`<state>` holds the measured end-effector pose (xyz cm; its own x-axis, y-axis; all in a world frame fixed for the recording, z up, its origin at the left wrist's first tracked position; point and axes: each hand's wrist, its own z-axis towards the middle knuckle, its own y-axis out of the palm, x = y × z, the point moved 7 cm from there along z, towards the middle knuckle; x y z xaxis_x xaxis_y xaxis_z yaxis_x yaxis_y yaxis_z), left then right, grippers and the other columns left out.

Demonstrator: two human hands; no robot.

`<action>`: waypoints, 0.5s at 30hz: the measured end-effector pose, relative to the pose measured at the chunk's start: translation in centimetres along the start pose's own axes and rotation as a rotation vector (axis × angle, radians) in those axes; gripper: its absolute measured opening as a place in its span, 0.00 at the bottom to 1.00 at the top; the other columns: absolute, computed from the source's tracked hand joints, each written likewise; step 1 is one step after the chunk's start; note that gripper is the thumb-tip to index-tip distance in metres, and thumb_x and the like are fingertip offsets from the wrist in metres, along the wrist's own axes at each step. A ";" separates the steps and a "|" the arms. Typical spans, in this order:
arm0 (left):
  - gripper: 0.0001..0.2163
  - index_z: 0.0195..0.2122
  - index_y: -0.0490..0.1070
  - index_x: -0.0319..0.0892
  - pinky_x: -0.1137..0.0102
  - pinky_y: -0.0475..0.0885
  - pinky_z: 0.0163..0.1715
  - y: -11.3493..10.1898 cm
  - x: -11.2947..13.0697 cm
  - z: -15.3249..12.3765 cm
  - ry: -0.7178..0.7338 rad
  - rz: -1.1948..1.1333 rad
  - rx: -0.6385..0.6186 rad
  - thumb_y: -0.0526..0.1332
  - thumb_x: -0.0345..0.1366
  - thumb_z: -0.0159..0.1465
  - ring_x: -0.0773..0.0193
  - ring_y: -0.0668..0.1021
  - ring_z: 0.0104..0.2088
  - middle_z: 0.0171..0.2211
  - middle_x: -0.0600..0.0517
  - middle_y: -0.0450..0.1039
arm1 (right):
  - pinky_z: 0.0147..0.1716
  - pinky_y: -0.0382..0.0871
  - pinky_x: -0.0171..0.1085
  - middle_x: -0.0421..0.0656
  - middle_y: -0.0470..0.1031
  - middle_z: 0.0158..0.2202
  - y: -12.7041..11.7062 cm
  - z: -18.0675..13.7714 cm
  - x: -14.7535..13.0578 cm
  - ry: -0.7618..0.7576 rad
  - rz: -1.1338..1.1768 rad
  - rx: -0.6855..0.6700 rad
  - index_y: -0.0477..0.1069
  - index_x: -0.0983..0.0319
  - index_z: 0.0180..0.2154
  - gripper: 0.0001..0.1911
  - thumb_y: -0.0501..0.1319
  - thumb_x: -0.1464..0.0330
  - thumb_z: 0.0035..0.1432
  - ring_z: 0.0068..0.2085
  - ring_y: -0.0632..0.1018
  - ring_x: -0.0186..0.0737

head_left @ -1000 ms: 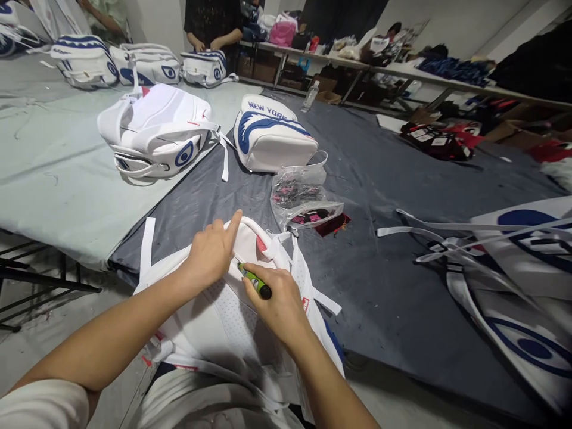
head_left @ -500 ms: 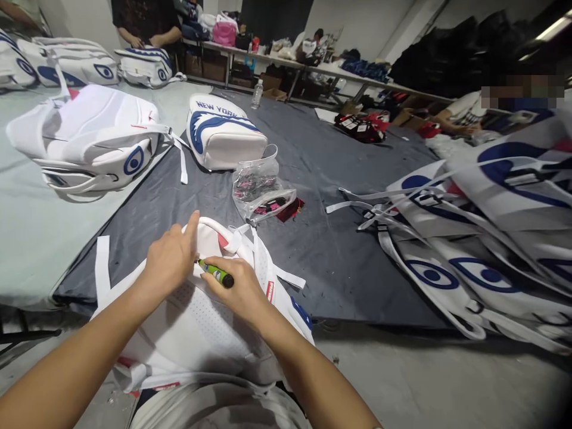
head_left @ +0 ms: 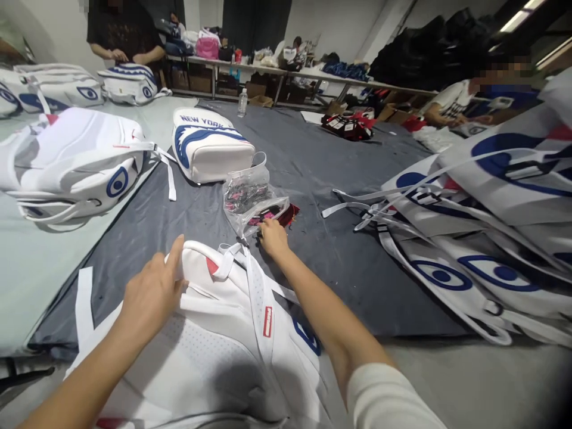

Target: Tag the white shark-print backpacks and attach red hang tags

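Observation:
A white backpack (head_left: pixel 214 333) with a perforated back panel lies in front of me, its top toward the table. At its top edge, my left hand (head_left: pixel 154 292) is closed on the white fabric, with the index finger pointing up. My right hand (head_left: pixel 273 237) reaches past the backpack to the mouth of a clear plastic bag (head_left: pixel 245 193). Its fingers are bent together over dark and pink pieces (head_left: pixel 268 215) there; what they pinch is hidden. A dark red item (head_left: pixel 290 214) lies beside the bag.
A white NEW YORK backpack (head_left: pixel 212 146) stands behind the plastic bag. Another white backpack (head_left: pixel 84 161) sits at left, and a pile of them (head_left: pixel 482 238) at right. A water bottle (head_left: pixel 242 102) stands farther back. A person (head_left: pixel 123 36) works across the table.
My right hand has left the backpack's top and moved forward to the plastic bag. The green, black-ended stick it held is out of sight. My left hand stays at the backpack's top.

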<state>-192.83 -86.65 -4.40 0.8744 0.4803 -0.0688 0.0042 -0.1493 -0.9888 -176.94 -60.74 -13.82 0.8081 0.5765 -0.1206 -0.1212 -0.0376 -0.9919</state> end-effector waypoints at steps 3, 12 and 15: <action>0.32 0.71 0.40 0.45 0.68 0.69 0.29 0.0 0.0 0.0 -0.013 0.008 -0.021 0.53 0.38 0.69 0.53 0.78 0.40 0.40 0.46 0.69 | 0.53 0.64 0.40 0.58 0.65 0.61 0.8 3.2 -0.7 -0.033 -0.036 -0.005 0.67 0.69 0.58 0.22 0.58 0.69 0.64 0.59 0.67 0.51; 0.31 0.72 0.40 0.45 0.66 0.67 0.27 0.3 -0.3 0.4 -0.013 0.018 -0.026 0.52 0.40 0.70 0.52 0.78 0.38 0.39 0.47 0.68 | 0.53 0.65 0.47 0.65 0.72 0.51 3.6 3.0 -1.5 -0.122 -0.190 -0.107 0.68 0.76 0.53 0.17 0.50 0.74 0.68 0.53 0.73 0.52; 0.31 0.72 0.40 0.46 0.66 0.67 0.27 0.1 -0.2 0.4 -0.018 0.013 -0.033 0.52 0.40 0.70 0.51 0.78 0.38 0.40 0.47 0.68 | 0.52 0.68 0.49 0.57 0.72 0.52 3.5 3.4 -1.5 -0.132 -0.221 -0.111 0.67 0.72 0.56 0.17 0.54 0.69 0.69 0.53 0.74 0.50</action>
<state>-193.16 -86.41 -4.57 0.8654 0.4940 -0.0840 0.0094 -0.1835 -0.9830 -180.55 -58.98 -16.97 0.7250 0.6818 0.0977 0.1191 0.0157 -0.9928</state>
